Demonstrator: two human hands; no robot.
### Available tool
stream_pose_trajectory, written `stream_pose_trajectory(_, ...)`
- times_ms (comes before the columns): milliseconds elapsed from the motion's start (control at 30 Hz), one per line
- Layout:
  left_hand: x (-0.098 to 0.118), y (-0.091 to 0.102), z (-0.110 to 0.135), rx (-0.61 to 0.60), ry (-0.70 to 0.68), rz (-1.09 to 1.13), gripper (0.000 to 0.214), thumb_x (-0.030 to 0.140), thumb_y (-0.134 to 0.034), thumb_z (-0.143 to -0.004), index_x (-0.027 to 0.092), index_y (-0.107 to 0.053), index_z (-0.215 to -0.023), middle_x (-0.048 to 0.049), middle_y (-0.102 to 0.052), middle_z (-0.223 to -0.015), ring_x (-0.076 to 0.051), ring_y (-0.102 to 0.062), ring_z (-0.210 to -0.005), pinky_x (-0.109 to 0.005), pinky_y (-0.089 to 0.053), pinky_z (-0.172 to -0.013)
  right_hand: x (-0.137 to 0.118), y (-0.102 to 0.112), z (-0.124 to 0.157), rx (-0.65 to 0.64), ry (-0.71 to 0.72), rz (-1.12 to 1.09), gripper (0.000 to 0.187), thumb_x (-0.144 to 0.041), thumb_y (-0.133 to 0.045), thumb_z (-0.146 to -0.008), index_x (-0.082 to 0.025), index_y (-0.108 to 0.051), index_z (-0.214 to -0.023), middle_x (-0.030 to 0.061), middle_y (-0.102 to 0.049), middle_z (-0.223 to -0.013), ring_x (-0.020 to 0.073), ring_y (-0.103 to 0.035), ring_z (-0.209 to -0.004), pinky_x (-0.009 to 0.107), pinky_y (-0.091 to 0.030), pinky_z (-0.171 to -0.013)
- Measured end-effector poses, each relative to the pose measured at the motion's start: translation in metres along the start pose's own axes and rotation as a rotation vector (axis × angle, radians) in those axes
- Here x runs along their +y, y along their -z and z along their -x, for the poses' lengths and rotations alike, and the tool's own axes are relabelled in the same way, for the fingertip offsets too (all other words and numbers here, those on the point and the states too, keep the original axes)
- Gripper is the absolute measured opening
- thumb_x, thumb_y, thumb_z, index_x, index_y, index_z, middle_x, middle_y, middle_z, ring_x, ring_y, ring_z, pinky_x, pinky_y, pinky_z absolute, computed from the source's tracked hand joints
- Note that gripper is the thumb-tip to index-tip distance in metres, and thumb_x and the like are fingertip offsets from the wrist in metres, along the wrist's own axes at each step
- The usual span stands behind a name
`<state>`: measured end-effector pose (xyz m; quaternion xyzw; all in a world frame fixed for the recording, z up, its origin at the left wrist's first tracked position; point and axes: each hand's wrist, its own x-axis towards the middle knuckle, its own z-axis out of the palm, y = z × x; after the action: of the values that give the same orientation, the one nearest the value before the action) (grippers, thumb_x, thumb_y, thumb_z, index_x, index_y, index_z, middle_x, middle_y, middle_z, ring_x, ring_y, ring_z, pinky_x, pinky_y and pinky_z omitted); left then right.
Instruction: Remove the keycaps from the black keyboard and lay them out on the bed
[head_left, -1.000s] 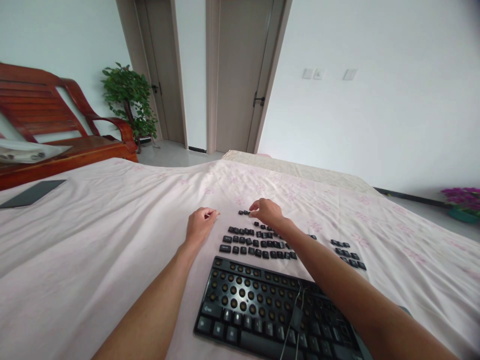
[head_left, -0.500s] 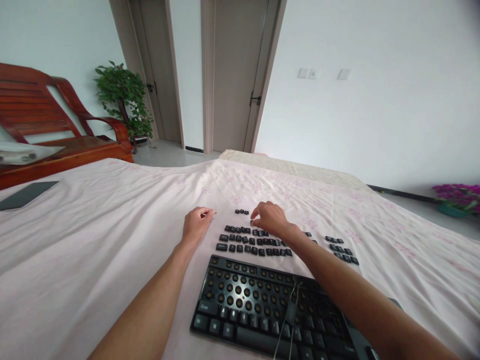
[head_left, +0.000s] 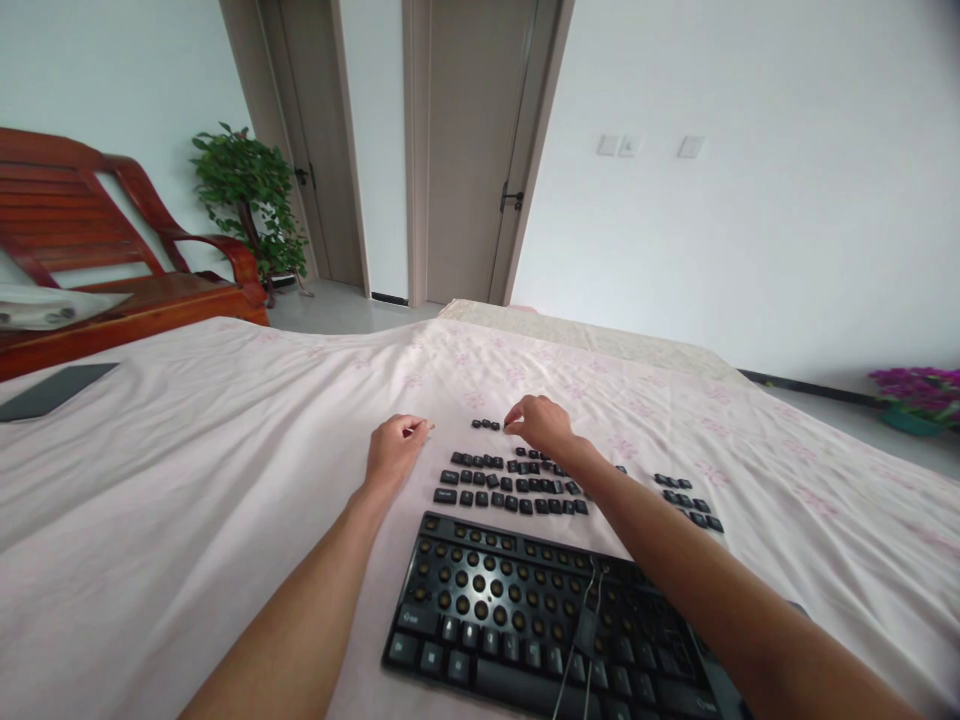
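My right hand (head_left: 541,423) is closed in a pinch on a black keycap (head_left: 507,426) at the right end of a short row of small keycaps (head_left: 486,424). To the left, my left hand (head_left: 396,446) rests on the cloth with thumb and fingertips together; whether anything is between them cannot be made out. Several rows of loose black keycaps (head_left: 480,480) lie below both hands. Nearest me is a black keyboard (head_left: 487,610), its upper rows bare of caps and its lower rows still capped. A wire keycap puller (head_left: 587,632) lies across it.
A pale pink floral cloth (head_left: 225,480) covers the surface. More keycaps (head_left: 679,497) lie at right, partly behind my right forearm. A dark flat panel (head_left: 56,390) lies at far left. Beyond are a wooden bench (head_left: 187,295), a green plant (head_left: 247,190) and purple flowers (head_left: 911,385).
My right hand has moved slightly away from me with the keycap, from below the short row up to its right end. My left hand has stayed in place.
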<state>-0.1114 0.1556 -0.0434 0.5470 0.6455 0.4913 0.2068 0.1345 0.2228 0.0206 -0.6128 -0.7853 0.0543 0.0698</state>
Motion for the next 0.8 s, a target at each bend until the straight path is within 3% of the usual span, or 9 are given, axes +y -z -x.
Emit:
stream_pose_trajectory(200, -0.003, -0.001, -0.001, -0.009, -0.015, -0.008, 0.03, 0.045, -0.058, -0.077, 0.02, -0.073, -0.082, -0.0042, -0.074, -0.088, -0.019, -0.066, -0.078, -0.027, -0.047, -0.074, 0.002, -0.007, -0.002, -0.016, 0.034, -0.011, 0.017, -0.036, -0.072, -0.074, -0.03, -0.077, -0.089, 0.0051, -0.071, -0.088, 0.0246, -0.058, -0.099, 0.031, -0.044, -0.077)
stream_pose_trajectory(433, -0.004, -0.001, -0.001, -0.009, -0.004, 0.003, 0.031, 0.046, -0.058, -0.077, 0.02, -0.073, -0.082, -0.0047, -0.074, -0.09, -0.02, -0.067, -0.079, -0.027, -0.048, -0.072, 0.008, -0.001, 0.003, 0.005, 0.03, -0.042, 0.024, -0.036, -0.072, -0.075, -0.03, -0.074, -0.098, 0.0015, -0.072, -0.097, 0.0225, -0.058, -0.102, 0.029, -0.044, -0.077)
stream_pose_trajectory(633, -0.001, -0.001, 0.0, -0.012, 0.01, -0.003, 0.031, 0.046, -0.059, -0.076, 0.02, -0.074, -0.083, -0.0055, -0.074, -0.09, -0.02, -0.066, -0.079, -0.028, -0.048, -0.074, 0.018, 0.012, 0.021, -0.012, 0.085, 0.004, 0.018, -0.038, -0.075, -0.071, -0.031, -0.076, -0.087, 0.0024, -0.071, -0.085, 0.0239, -0.058, -0.097, 0.03, -0.043, -0.074)
stream_pose_trajectory(800, 0.002, -0.001, 0.001, 0.003, 0.036, 0.014, 0.03, 0.046, -0.06, -0.074, 0.02, -0.074, -0.081, -0.0053, -0.074, -0.087, -0.021, -0.066, -0.077, -0.028, -0.047, -0.073, 0.018, 0.009, 0.032, -0.011, 0.161, 0.056, 0.016, -0.038, -0.076, -0.067, -0.03, -0.076, -0.082, 0.0027, -0.07, -0.089, 0.024, -0.056, -0.095, 0.031, -0.041, -0.075)
